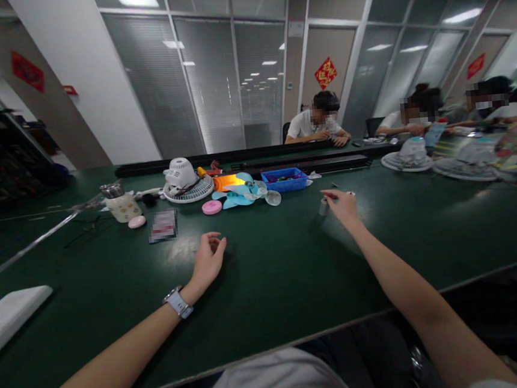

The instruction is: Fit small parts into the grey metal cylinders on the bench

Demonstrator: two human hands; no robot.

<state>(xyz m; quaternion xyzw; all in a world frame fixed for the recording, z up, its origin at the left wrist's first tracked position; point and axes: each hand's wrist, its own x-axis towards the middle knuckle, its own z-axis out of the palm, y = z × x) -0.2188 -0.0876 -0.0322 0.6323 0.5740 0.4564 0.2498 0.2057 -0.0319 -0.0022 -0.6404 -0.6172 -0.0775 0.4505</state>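
Note:
My left hand (pixel 209 260), with a watch (pixel 178 302) on its wrist, rests on the green table. Its fingers curl loosely, the thumb stands a little apart, and I see nothing in it. Further right, my right hand (pixel 343 206) reaches forward over the table with thumb and fingertips brought together. At those fingertips is a small silver-grey cylinder (pixel 323 207), upright; the exact contact is too small to make out. Beyond the left hand lie a pink round disc (pixel 212 207) and light-blue fan blades (pixel 239 193).
A white fan head with its grille (pixel 189 190), a blue parts tray (pixel 284 181) and an orange-lit screen (pixel 230 182) stand toward the back. At left are a jar (pixel 122 206), a packet (pixel 163 225) and a white panel (pixel 10 312). Co-workers (pixel 318 122) sit opposite.

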